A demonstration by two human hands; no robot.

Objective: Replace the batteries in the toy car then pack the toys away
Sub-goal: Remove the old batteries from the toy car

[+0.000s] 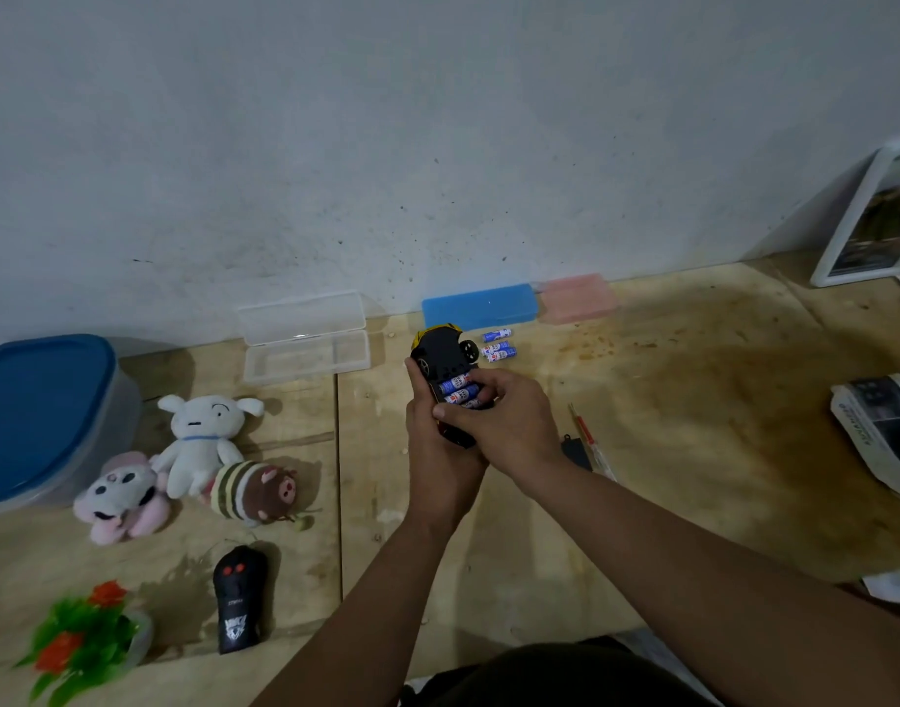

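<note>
My left hand [438, 466] grips the yellow and black toy car [444, 355] upside down above the wooden table [667, 426]. Blue and white batteries [457, 387] lie in the car's open underside. The fingers of my right hand [504, 421] curl over those batteries and pinch at them. Three loose batteries [498, 346] lie on the table just right of the car. A small black battery cover [574, 449] and a red-handled screwdriver [593, 446] lie right of my right wrist. The black remote control [240, 599] lies at the lower left.
Three plush toys [198, 451] lie at the left beside a blue-lidded tub [40, 415]. An open clear case [305, 336], a blue case [478, 304] and a pink case [578, 297] sit along the wall. A fake plant [86, 640] stands at the bottom left. Papers [881, 426] lie at the right.
</note>
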